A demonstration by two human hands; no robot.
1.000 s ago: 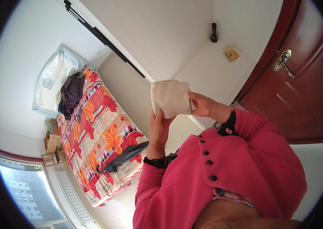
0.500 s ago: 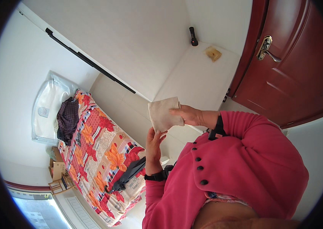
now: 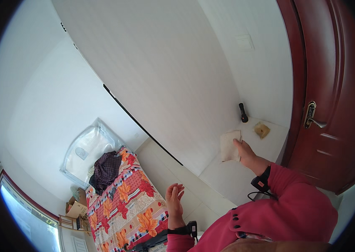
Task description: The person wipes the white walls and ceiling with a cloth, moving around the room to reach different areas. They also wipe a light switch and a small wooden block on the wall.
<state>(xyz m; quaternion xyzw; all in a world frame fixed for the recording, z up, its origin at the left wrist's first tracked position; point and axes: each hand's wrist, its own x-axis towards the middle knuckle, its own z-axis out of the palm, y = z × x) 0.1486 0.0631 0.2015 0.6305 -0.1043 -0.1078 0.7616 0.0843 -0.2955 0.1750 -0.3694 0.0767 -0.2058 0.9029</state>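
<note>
My right hand (image 3: pixel 247 153) grips a folded off-white cloth (image 3: pixel 229 147), thumb on top, and holds it over the white ledge (image 3: pixel 253 174). Whether the cloth touches the ledge I cannot tell. Beyond it stands a black flashlight (image 3: pixel 243 113) against the wall. A yellowish square pad (image 3: pixel 262 130) with a brownish middle lies to the right of the flashlight. My left hand (image 3: pixel 175 202) is raised near the bed, empty, with its fingers slightly bent and apart.
On the left is a bed (image 3: pixel 148 222) with a red and orange leaf-patterned cover. A dark checked garment (image 3: pixel 107 170) lies near its headboard (image 3: pixel 95 145). A black umbrella-like item (image 3: pixel 154 240) rests at the near end. Cardboard boxes (image 3: pixel 77 208) stand beside the bed. A red door (image 3: pixel 332 126) is at right.
My right hand has carried the cloth right, toward the flashlight and pad. The left hand has let go of the cloth and stays apart. The view has tilted up.
</note>
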